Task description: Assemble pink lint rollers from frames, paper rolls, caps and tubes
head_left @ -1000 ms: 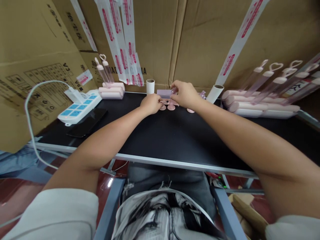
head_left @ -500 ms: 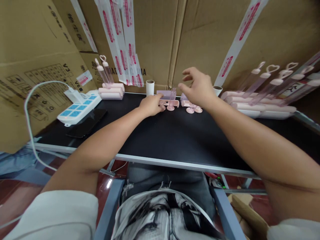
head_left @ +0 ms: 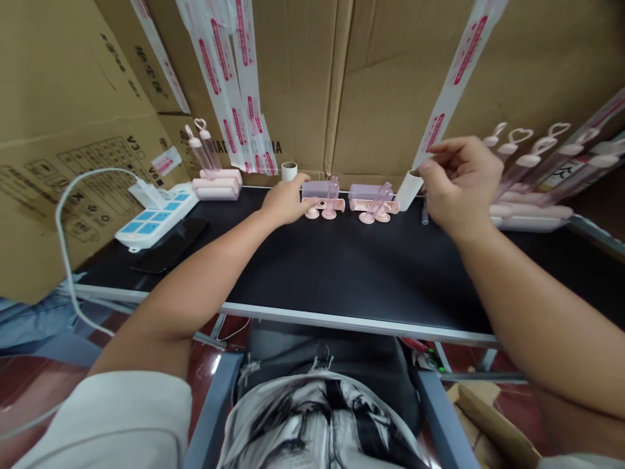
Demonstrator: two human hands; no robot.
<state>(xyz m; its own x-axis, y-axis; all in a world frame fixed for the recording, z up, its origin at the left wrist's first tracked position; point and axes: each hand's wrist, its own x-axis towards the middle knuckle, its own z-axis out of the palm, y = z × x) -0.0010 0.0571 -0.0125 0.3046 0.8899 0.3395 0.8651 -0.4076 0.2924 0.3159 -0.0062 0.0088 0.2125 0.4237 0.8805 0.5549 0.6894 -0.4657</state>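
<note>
Head view: left hand (head_left: 286, 200), fingers spread, touching stand (head_left: 338, 204) at twelve o'clock; right hand (head_left: 463, 185) hovering beside white tube (head_left: 409, 191) at two, fingers' closure unclear.

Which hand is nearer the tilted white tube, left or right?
Right. The right hand is just right of the tilted white tube, near its open top. The left hand is farther off, to the tube's left, at the left pink piece.
</note>
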